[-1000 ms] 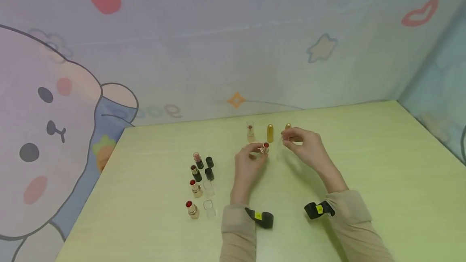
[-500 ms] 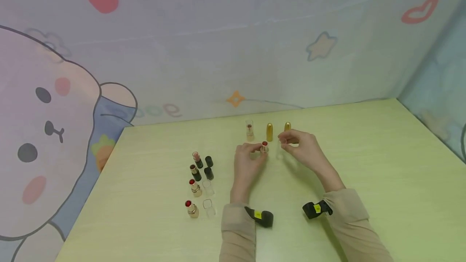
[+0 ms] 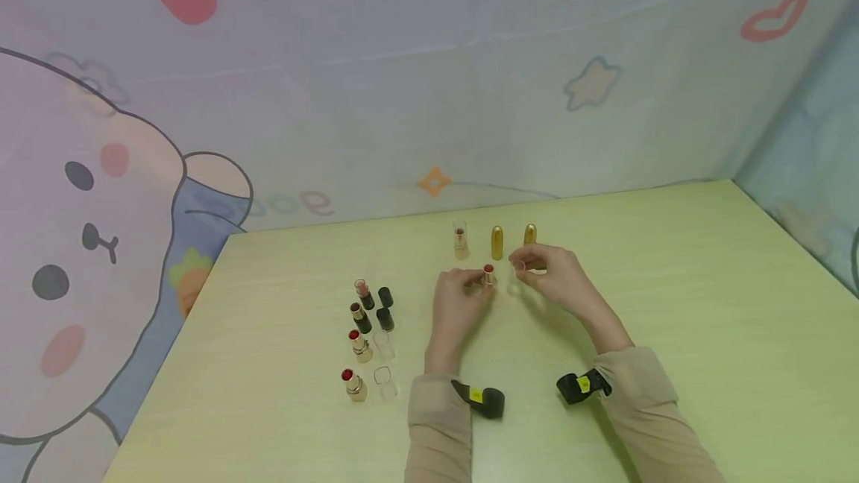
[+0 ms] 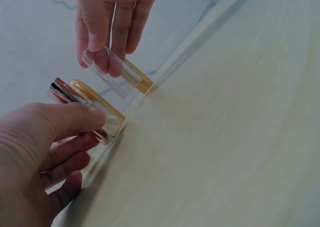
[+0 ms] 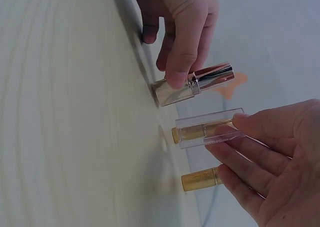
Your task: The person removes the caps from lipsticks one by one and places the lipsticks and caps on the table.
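In the head view my left hand (image 3: 458, 308) pinches an uncapped lipstick (image 3: 489, 274) with a red tip, upright. Its shiny gold case (image 5: 170, 93) stands at the tabletop in the right wrist view, thumb on one side. My right hand (image 3: 562, 276) pinches a clear lipstick cap (image 4: 102, 77) by its upper end, just right of the lipstick and apart from it. The cap's lower end hangs over the table. Behind the hands stand two gold bullet-shaped lipstick tubes, one in plain sight (image 3: 496, 243) and the other (image 3: 530, 232) partly hidden by my right fingers.
A lipstick under a clear cap (image 3: 460, 240) stands at the back, left of the gold tubes. To the left is a column of several uncapped lipsticks (image 3: 360, 346), with black caps (image 3: 385, 319) and clear caps (image 3: 385, 384) beside them. A printed cloth (image 3: 376, 95) hangs behind the table.
My right hand has moved slightly left and toward me with the clear cap, nearer the lipstick. My left hand stays nearly in place, and the lipstick now stands more upright.
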The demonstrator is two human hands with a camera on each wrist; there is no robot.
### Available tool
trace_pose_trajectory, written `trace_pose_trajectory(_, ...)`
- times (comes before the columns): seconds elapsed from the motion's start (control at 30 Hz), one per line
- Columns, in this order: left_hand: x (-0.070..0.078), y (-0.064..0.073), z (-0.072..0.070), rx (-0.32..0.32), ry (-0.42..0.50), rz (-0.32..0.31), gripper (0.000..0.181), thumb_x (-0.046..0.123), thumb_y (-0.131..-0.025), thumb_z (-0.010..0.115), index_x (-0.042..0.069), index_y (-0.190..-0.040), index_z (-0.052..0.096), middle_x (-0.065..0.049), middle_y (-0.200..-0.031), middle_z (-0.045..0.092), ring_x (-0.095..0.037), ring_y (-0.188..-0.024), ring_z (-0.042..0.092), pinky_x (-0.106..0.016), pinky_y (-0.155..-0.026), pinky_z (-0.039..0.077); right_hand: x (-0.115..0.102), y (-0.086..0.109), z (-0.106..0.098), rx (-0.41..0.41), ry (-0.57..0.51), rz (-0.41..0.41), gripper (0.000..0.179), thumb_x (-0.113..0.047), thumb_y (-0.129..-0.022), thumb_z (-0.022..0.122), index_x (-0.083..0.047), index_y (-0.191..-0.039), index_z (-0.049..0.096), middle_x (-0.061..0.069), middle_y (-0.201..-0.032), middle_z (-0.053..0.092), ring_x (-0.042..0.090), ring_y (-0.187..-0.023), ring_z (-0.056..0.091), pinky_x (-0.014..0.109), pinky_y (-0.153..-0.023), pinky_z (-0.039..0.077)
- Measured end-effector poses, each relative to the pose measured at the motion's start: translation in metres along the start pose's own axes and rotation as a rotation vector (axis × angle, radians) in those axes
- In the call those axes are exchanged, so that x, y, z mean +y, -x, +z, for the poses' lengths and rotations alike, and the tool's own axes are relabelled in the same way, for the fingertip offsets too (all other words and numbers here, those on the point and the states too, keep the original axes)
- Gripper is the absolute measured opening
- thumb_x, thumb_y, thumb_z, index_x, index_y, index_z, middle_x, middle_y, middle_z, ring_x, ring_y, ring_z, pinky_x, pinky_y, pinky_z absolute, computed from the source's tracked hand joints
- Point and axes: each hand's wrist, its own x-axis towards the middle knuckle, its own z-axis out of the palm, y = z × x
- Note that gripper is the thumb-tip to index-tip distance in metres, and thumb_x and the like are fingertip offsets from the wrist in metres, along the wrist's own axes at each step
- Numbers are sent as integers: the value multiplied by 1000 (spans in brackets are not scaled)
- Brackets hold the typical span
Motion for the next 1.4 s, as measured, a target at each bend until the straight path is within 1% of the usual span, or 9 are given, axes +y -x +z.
trace_pose_trajectory(0.17,-2,0,0,-26,12,-13,29,17,-80,75,11,-108,72,-2,-99,69,-14,-93,51,-27,-83,44,2,-1,2,-17,2,0,25,-2,-90,61,2,-115,64,21,-110,69,40,-107,64,52,-91,52)
trace_pose_trajectory(0.33,-4,0,1,-37,-1,-10,29,18,-81,75,11,-109,72,-1,-101,69,-13,-93,51,-27,-83,44,5,-3,6,-26,4,13,25,-2,-90,61,1,-115,64,20,-111,68,39,-108,64,52,-91,52)
trace_pose_trajectory(0.53,-3,0,0,-33,-4,3,28,16,-81,74,10,-108,73,-3,-99,69,-14,-90,50,-25,-80,43,6,-2,7,-34,6,9,25,-1,-90,61,2,-114,64,21,-111,68,40,-107,64,53,-91,52)
trace_pose_trajectory(1.17,-2,0,0,-52,8,-24,30,17,-81,74,12,-111,72,-1,-100,69,-14,-91,50,-24,-80,42,8,-2,9,-49,-17,33,26,-3,-90,60,2,-116,63,19,-112,68,38,-110,63,52,-92,51)
trace_pose_trajectory(1.4,-2,0,0,-50,11,-20,29,17,-81,74,11,-110,72,-1,-100,69,-14,-91,50,-24,-80,42,9,-2,10,-48,-23,30,26,-4,-90,61,2,-116,62,19,-110,68,38,-109,63,52,-92,51)
